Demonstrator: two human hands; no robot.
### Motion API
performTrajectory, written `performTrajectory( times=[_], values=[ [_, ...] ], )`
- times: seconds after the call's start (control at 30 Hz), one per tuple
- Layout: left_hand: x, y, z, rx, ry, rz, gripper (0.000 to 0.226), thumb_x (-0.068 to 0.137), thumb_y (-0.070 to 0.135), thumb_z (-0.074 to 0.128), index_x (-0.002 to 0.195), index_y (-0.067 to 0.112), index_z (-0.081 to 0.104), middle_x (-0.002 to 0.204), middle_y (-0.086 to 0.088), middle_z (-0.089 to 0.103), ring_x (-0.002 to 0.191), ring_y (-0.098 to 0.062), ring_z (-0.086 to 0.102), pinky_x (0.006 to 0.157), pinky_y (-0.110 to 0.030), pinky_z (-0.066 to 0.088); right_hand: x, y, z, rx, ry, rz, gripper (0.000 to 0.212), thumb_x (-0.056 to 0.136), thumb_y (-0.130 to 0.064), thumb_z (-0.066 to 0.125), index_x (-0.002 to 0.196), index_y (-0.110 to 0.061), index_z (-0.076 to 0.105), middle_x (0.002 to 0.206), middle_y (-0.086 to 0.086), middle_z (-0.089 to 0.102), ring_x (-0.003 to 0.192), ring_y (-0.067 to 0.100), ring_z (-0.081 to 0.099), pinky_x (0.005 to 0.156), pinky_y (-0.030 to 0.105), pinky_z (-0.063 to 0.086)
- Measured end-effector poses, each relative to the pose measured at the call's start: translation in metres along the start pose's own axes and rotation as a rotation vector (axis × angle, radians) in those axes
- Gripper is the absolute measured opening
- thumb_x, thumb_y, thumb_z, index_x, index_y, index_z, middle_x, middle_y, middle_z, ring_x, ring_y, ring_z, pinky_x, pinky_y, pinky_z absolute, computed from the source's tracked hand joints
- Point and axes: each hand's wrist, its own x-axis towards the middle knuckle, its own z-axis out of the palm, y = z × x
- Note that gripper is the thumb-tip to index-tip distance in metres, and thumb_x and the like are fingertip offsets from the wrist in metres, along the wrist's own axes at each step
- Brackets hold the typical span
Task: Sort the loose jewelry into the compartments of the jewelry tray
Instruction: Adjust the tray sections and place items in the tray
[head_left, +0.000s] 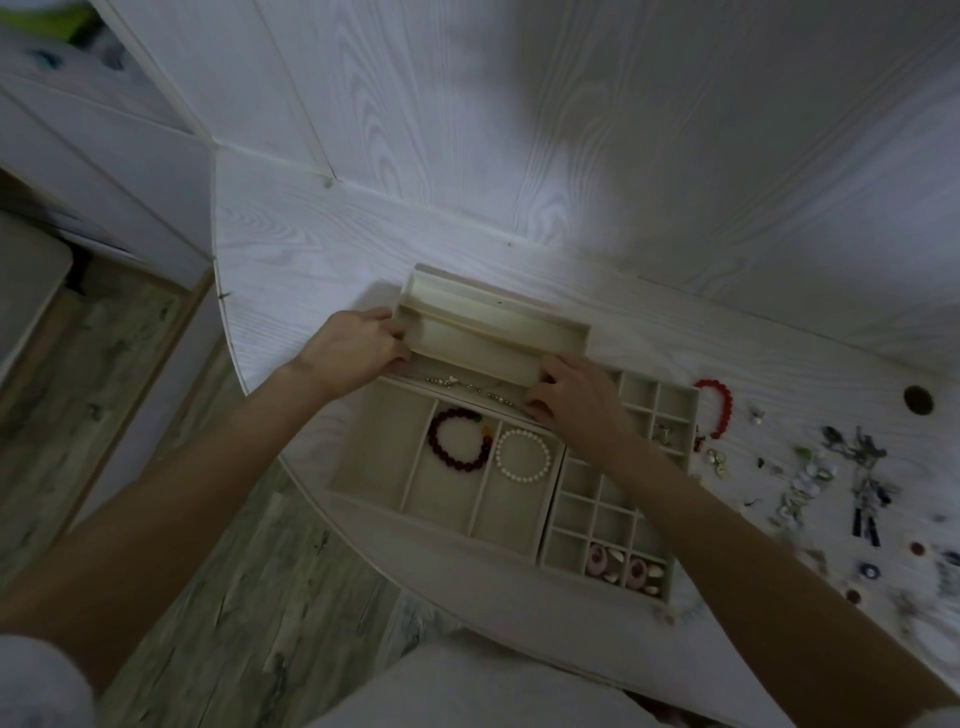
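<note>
Left hand (358, 345) and right hand (566, 395) each closed on an end of the long tray (488, 332), at twelve o'clock above the jewelry tray (363, 457); tilting it could knock the chain (467, 387) beneath; loose jewelry (831, 467) waits at three o'clock
</note>
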Motion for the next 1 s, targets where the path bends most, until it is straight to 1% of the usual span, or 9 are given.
performTrajectory(
  times=[0.13, 0.23, 0.3, 0.4, 0.57, 0.83, 0.9, 0.97, 1.0],
  values=[
    [0.005, -0.001, 0.005, -0.055, -0.02, 0.028, 0.019, 0.059, 0.014, 0.087, 0.057, 0.023, 0.071, 0.065, 0.004, 0.06, 0.064, -0.021, 0.062, 0.041, -0.02, 0.037, 0.006, -0.003, 0.0, -0.044, 0.004, -0.035, 0.018, 0.055, -0.02, 0.089, 0.062, -0.023, 0.072, 0.068, 0.0, 0.051, 0.063, 0.02, 0.051, 0.059, 0.021, 0.026],
    [0.007, -0.005, 0.008, -0.058, -0.065, 0.054, 0.021, 0.06, 0.013, 0.086, 0.056, 0.024, 0.069, 0.065, 0.005, 0.059, 0.067, -0.021, 0.063, 0.04, -0.023, 0.042, 0.008, 0.0, -0.003, -0.08, -0.027, -0.092, 0.02, 0.052, -0.017, 0.088, 0.059, -0.023, 0.071, 0.067, 0.001, 0.05, 0.064, 0.021, 0.052, 0.06, 0.021, 0.023],
    [0.008, -0.006, 0.005, -0.031, -0.107, 0.085, 0.024, 0.057, 0.011, 0.087, 0.052, 0.023, 0.066, 0.062, 0.005, 0.057, 0.064, -0.021, 0.062, 0.041, -0.021, 0.041, 0.007, 0.003, -0.003, -0.046, -0.053, -0.136, 0.02, 0.052, -0.012, 0.086, 0.057, -0.02, 0.069, 0.067, 0.002, 0.048, 0.065, 0.023, 0.051, 0.06, 0.022, 0.026],
    [0.01, -0.007, -0.002, 0.026, -0.153, 0.141, 0.031, 0.048, 0.009, 0.088, 0.047, 0.024, 0.061, 0.058, 0.004, 0.055, 0.06, -0.02, 0.059, 0.041, -0.018, 0.032, 0.007, 0.007, -0.004, -0.007, -0.081, -0.163, 0.021, 0.051, -0.009, 0.086, 0.059, -0.022, 0.071, 0.068, 0.003, 0.048, 0.065, 0.023, 0.052, 0.058, 0.023, 0.033],
    [0.011, -0.011, -0.004, 0.118, -0.236, 0.196, 0.035, 0.044, 0.009, 0.09, 0.045, 0.023, 0.059, 0.056, 0.004, 0.055, 0.057, -0.02, 0.058, 0.037, -0.02, 0.037, 0.004, 0.008, -0.01, 0.033, -0.112, -0.162, 0.023, 0.046, -0.007, 0.085, 0.058, -0.021, 0.072, 0.066, 0.003, 0.049, 0.065, 0.025, 0.054, 0.055, 0.025, 0.04],
    [0.008, -0.008, -0.008, 0.199, -0.222, 0.133, 0.034, 0.041, 0.011, 0.09, 0.042, 0.023, 0.058, 0.053, 0.006, 0.053, 0.055, -0.016, 0.055, 0.041, -0.017, 0.024, -0.001, 0.013, -0.009, 0.046, -0.121, -0.111, 0.022, 0.049, -0.007, 0.084, 0.058, -0.023, 0.073, 0.066, 0.001, 0.05, 0.066, 0.024, 0.052, 0.057, 0.027, 0.042],
    [0.009, -0.006, -0.011, 0.221, -0.24, 0.075, 0.023, 0.055, 0.015, 0.085, 0.051, 0.024, 0.065, 0.062, 0.008, 0.058, 0.064, -0.014, 0.058, 0.044, -0.017, 0.022, -0.002, 0.014, -0.008, 0.083, -0.099, -0.102, 0.022, 0.052, -0.005, 0.083, 0.058, -0.023, 0.073, 0.066, 0.001, 0.05, 0.065, 0.024, 0.051, 0.057, 0.027, 0.041],
    [0.007, -0.004, -0.017, 0.222, -0.246, -0.03, 0.011, 0.077, 0.018, 0.072, 0.071, 0.026, 0.07, 0.08, 0.009, 0.062, 0.08, -0.012, 0.058, 0.048, -0.019, 0.024, -0.006, 0.016, -0.008, 0.119, -0.065, -0.071, 0.019, 0.058, -0.007, 0.083, 0.061, -0.023, 0.072, 0.068, 0.002, 0.051, 0.065, 0.023, 0.051, 0.058, 0.026, 0.04],
    [0.005, -0.003, -0.017, 0.218, -0.23, -0.083, 0.011, 0.086, 0.019, 0.065, 0.08, 0.026, 0.07, 0.088, 0.008, 0.063, 0.087, -0.013, 0.057, 0.051, -0.021, 0.026, -0.009, 0.017, -0.008, 0.141, -0.044, -0.045, 0.017, 0.061, -0.009, 0.083, 0.064, -0.022, 0.072, 0.07, 0.003, 0.053, 0.067, 0.024, 0.051, 0.059, 0.026, 0.039]
  ],
)
